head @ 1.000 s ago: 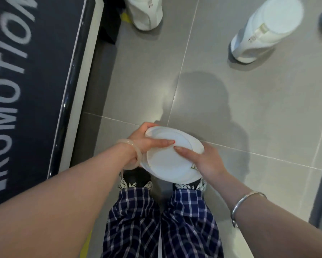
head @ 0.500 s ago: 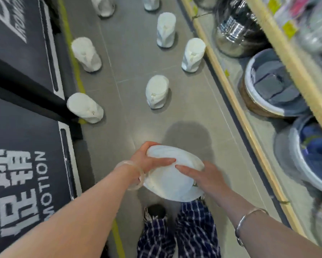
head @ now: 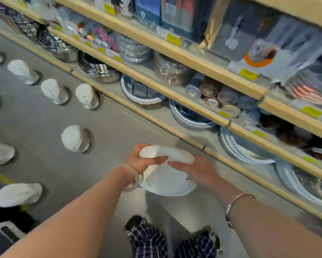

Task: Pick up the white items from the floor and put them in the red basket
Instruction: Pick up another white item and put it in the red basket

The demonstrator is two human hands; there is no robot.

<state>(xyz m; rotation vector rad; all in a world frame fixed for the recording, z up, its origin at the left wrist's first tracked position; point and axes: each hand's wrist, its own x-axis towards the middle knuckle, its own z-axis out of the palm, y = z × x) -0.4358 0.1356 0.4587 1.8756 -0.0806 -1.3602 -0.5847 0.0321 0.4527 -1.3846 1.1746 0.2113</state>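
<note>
Beside stocked shop shelves (head: 175, 47), your left hand (head: 143, 162) and right hand (head: 195, 171) clasped stacked white plates (head: 165, 177) by opposite rims; likely stiff, light, slippery.

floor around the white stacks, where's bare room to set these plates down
Bare floor lies between the nearest white stack and the shelf's bottom edge, ahead of the plates held in both hands. Another free patch sits just left of the left hand. Farther left it is crowded with white stacks.
</note>
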